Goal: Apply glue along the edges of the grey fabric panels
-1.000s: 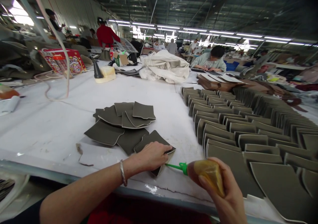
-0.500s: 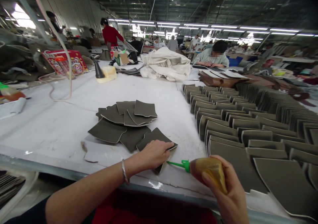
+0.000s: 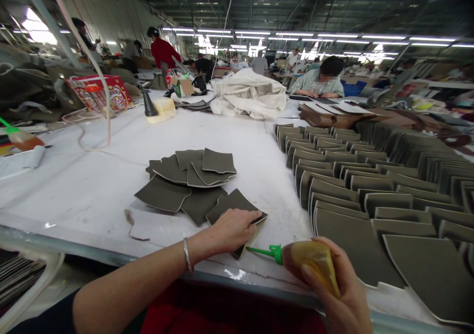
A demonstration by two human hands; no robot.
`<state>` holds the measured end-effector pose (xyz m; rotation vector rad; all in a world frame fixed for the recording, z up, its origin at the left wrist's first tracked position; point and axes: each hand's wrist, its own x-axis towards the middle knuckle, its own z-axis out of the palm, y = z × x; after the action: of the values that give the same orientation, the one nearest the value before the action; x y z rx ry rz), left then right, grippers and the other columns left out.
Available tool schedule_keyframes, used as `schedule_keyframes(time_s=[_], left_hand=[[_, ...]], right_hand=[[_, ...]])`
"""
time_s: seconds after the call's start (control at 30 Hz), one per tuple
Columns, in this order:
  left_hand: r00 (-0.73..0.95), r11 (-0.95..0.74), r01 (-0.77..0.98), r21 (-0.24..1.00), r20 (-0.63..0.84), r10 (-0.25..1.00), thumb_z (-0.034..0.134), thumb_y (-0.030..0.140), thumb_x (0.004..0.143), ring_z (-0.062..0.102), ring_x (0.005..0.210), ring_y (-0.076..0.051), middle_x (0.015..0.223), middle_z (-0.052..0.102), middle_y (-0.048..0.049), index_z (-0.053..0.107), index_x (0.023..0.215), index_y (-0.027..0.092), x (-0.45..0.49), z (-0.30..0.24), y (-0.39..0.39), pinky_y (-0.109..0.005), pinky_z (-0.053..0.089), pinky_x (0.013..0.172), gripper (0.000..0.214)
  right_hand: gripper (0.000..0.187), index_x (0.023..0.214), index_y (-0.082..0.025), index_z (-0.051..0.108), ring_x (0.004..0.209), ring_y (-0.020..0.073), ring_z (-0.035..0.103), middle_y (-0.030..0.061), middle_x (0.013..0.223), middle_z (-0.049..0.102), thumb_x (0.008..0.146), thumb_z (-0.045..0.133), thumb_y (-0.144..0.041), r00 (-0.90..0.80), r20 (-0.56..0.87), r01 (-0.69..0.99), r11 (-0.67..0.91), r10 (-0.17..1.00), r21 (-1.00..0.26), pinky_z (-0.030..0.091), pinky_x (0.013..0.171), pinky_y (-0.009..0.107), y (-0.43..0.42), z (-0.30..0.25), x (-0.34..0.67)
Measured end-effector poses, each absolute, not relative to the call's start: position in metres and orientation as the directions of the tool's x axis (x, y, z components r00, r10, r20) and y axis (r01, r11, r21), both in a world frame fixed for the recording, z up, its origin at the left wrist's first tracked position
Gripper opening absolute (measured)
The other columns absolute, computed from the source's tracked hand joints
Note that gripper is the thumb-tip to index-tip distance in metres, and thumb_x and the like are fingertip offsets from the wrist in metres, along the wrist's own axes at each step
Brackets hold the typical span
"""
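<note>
My left hand (image 3: 231,230) lies palm down, fingers pressed on a dark grey cut piece (image 3: 233,203) at the near edge of the white table (image 3: 92,186). My right hand (image 3: 338,289) is wrapped round an amber squeeze bottle (image 3: 313,263) with a green nozzle (image 3: 264,251). The nozzle tip points left at the lower edge of that piece, just under my left fingers. A loose heap of the same grey pieces (image 3: 188,178) lies just beyond my left hand.
Rows of overlapped grey pieces (image 3: 355,186) cover the table's right side. A white sack (image 3: 250,94), a printed red box (image 3: 99,93), a hanging hose (image 3: 79,42) and another glue bottle (image 3: 20,137) stand farther off. A seated person (image 3: 318,84) and other people work behind.
The view has drifted slightly. My right hand with the bottle has sunk a little and its nozzle tip has crept closer to the piece's lower edge. My left hand stays pressed on the piece.
</note>
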<state>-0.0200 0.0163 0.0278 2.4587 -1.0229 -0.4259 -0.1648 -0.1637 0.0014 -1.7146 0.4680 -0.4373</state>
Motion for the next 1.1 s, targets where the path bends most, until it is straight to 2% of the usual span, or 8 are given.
schedule_keyframes(time_s=[0.07,0.23,0.43,0.57,0.63,0.77,0.97,1.1], left_hand=[[0.678,-0.63,-0.593,0.502,-0.112,-0.727,0.038,0.023,0.09,0.062,0.113,-0.026,0.13,0.063,-0.006,0.052,0.137,0.023,-0.02,0.028,0.016,-0.036,0.048,0.095,0.049],[0.673,-0.639,-0.604,0.475,-0.124,-0.729,0.039,0.023,0.091,0.064,0.111,-0.026,0.127,0.065,-0.0058,0.052,0.137,0.024,-0.019,0.026,0.016,-0.035,0.049,0.093,0.048],[0.661,-0.616,-0.603,0.506,-0.116,-0.742,0.038,0.022,0.09,0.062,0.114,-0.027,0.13,0.062,-0.0069,0.053,0.137,0.021,-0.017,0.026,0.016,-0.038,0.047,0.098,0.049],[0.652,-0.614,-0.591,0.523,-0.138,-0.746,0.039,0.022,0.09,0.06,0.116,-0.025,0.133,0.061,-0.0049,0.053,0.137,0.024,-0.017,0.028,0.017,-0.035,0.045,0.099,0.048],[0.649,-0.612,-0.588,0.528,-0.144,-0.747,0.039,0.022,0.09,0.06,0.117,-0.025,0.133,0.061,-0.005,0.053,0.137,0.024,-0.016,0.028,0.016,-0.035,0.045,0.1,0.048],[0.646,-0.606,-0.589,0.535,-0.139,-0.751,0.038,0.023,0.091,0.059,0.118,-0.026,0.134,0.06,-0.0051,0.053,0.136,0.023,-0.015,0.027,0.016,-0.035,0.044,0.101,0.048],[0.642,-0.6,-0.59,0.541,-0.137,-0.755,0.039,0.023,0.091,0.059,0.118,-0.024,0.133,0.061,-0.0039,0.054,0.136,0.024,-0.013,0.025,0.016,-0.033,0.044,0.101,0.048],[0.644,-0.598,-0.589,0.544,-0.132,-0.754,0.039,0.023,0.091,0.059,0.119,-0.024,0.133,0.061,-0.0039,0.055,0.135,0.023,-0.013,0.025,0.015,-0.034,0.043,0.103,0.047]], right_hand=[[0.056,0.118,-0.028,0.053,0.097,0.0246,0.056,0.0009,0.108,0.059,0.073,0.071,-0.056,0.835,0.052,-0.063,-0.189,-0.547,-0.98,0.039,0.087,0.033,-0.163,0.0,-0.165],[0.055,0.117,-0.027,0.053,0.097,0.0245,0.055,0.0011,0.111,0.057,0.074,0.07,-0.057,0.875,0.044,-0.062,-0.2,-0.483,-0.978,0.038,0.087,0.033,-0.164,-0.002,-0.164],[0.057,0.118,-0.026,0.052,0.1,0.0259,0.055,0.0022,0.11,0.058,0.073,0.072,-0.054,0.799,0.136,-0.042,-0.279,-0.586,-0.959,0.039,0.089,0.034,-0.17,0.0,-0.158],[0.054,0.118,-0.027,0.054,0.095,0.0243,0.057,0.0011,0.109,0.06,0.075,0.069,-0.055,0.857,0.092,-0.048,-0.257,-0.507,-0.965,0.041,0.084,0.031,-0.166,-0.003,-0.16],[0.054,0.118,-0.026,0.054,0.095,0.0242,0.058,0.0013,0.109,0.06,0.075,0.069,-0.055,0.857,0.099,-0.047,-0.268,-0.506,-0.962,0.042,0.083,0.031,-0.169,-0.003,-0.158],[0.055,0.118,-0.026,0.053,0.096,0.0241,0.058,0.002,0.108,0.058,0.074,0.072,-0.053,0.8,0.211,-0.021,-0.377,-0.562,-0.926,0.044,0.084,0.031,-0.185,-0.003,-0.151],[0.05,0.121,-0.028,0.053,0.097,0.0218,0.059,0.0016,0.112,0.06,0.079,0.069,-0.05,0.866,0.245,0.02,-0.458,-0.436,-0.889,0.046,0.083,0.028,-0.192,-0.011,-0.152],[0.053,0.119,-0.027,0.054,0.092,0.0224,0.06,0.0017,0.106,0.06,0.076,0.072,-0.052,0.797,0.371,0.032,-0.581,-0.476,-0.813,0.047,0.079,0.03,-0.198,-0.007,-0.143]])
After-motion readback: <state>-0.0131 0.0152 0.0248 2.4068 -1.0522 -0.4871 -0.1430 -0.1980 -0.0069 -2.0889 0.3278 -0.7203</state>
